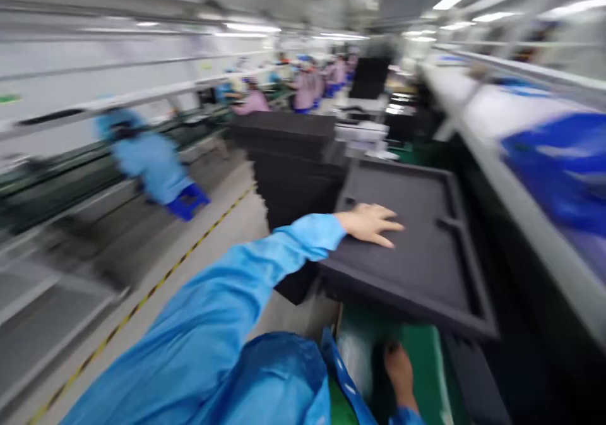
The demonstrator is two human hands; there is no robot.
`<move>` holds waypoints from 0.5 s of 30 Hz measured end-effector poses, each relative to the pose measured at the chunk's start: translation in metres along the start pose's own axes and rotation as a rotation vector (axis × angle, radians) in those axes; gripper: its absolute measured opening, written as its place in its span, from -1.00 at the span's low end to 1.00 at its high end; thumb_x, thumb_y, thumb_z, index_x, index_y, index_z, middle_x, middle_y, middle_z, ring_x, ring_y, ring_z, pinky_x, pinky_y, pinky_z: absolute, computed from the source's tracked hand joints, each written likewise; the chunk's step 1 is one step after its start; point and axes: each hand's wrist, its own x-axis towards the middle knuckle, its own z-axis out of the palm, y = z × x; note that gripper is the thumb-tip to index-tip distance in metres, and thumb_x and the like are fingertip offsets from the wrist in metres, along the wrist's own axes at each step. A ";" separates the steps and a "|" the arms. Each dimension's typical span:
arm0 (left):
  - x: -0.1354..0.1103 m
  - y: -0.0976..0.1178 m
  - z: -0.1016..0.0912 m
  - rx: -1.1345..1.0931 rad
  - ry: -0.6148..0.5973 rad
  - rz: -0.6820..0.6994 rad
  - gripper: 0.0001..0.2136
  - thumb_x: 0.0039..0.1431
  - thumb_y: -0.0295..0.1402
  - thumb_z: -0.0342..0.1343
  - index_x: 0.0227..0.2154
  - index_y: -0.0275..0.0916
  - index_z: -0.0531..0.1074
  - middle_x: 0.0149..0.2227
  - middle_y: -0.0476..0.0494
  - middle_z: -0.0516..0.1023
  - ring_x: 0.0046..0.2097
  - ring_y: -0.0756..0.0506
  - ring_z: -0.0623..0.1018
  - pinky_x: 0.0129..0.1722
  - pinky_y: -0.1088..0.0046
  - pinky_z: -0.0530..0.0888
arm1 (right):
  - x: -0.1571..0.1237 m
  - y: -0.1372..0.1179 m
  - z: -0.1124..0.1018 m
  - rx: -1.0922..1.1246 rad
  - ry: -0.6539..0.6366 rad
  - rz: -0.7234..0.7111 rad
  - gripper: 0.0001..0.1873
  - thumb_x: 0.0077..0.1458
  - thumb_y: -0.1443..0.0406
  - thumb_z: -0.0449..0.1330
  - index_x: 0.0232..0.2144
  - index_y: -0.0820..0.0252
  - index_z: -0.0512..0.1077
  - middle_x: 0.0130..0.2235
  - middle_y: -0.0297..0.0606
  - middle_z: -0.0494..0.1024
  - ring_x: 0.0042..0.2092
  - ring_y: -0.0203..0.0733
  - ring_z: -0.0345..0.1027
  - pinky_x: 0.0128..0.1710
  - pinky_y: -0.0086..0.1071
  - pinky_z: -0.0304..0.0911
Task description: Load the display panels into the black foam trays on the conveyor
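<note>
My left hand (372, 223) lies flat on a black foam tray (426, 267), fingers stretched out and apart, near the tray's left edge. The blue sleeve of that arm reaches in from the lower left. The tray is tilted and juts out over a green surface (421, 349). My right hand (400, 371) shows low in the view, below the tray's near edge, over that green surface. Its fingertips point toward the tray's underside and are dark and blurred, so its grip is unclear.
A tall stack of black foam trays (293, 160) stands just left of the tray. A conveyor line (511, 160) with blue items runs along the right. A seated person in blue (146, 160) and other workers sit at the lines on the left. A yellow-striped aisle (156, 280) runs between.
</note>
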 end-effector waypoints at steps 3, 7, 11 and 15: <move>0.001 -0.012 0.009 -0.028 0.010 0.001 -0.36 0.36 0.04 -0.03 0.40 -0.14 0.18 0.48 -0.32 0.06 0.45 -0.31 0.10 0.39 0.07 0.09 | -0.024 0.036 -0.005 0.122 0.071 0.288 -0.61 0.30 0.35 0.00 0.02 0.16 0.56 0.02 0.07 0.57 0.12 0.04 0.47 0.06 -0.22 0.35; 0.001 -0.027 0.014 -0.001 -0.030 -0.003 -0.39 0.40 0.03 -0.12 0.42 -0.06 0.13 0.49 -0.27 0.02 0.47 -0.31 0.06 0.36 0.00 0.12 | 0.001 0.059 -0.027 0.224 0.147 0.432 -0.54 0.32 0.35 0.02 0.20 0.32 0.41 0.20 0.06 0.45 0.19 -0.07 0.36 0.14 -0.42 0.19; -0.008 -0.024 0.019 0.014 -0.048 -0.002 -0.38 0.40 0.05 -0.17 0.43 -0.04 0.10 0.50 -0.24 0.00 0.47 -0.31 0.05 0.35 -0.01 0.14 | 0.039 0.074 -0.043 0.237 0.161 0.481 -0.52 0.35 0.35 0.02 0.26 0.37 0.34 0.22 0.10 0.40 0.21 -0.07 0.28 0.14 -0.42 0.12; -0.010 -0.025 0.022 0.043 -0.065 -0.035 -0.36 0.39 0.10 -0.26 0.42 -0.03 0.13 0.50 -0.20 -0.01 0.46 -0.32 0.06 0.35 -0.01 0.17 | 0.066 0.103 -0.049 0.202 0.131 0.581 -0.49 0.37 0.41 -0.06 0.31 0.37 0.26 0.31 0.25 0.23 0.26 0.02 0.16 0.19 -0.24 0.05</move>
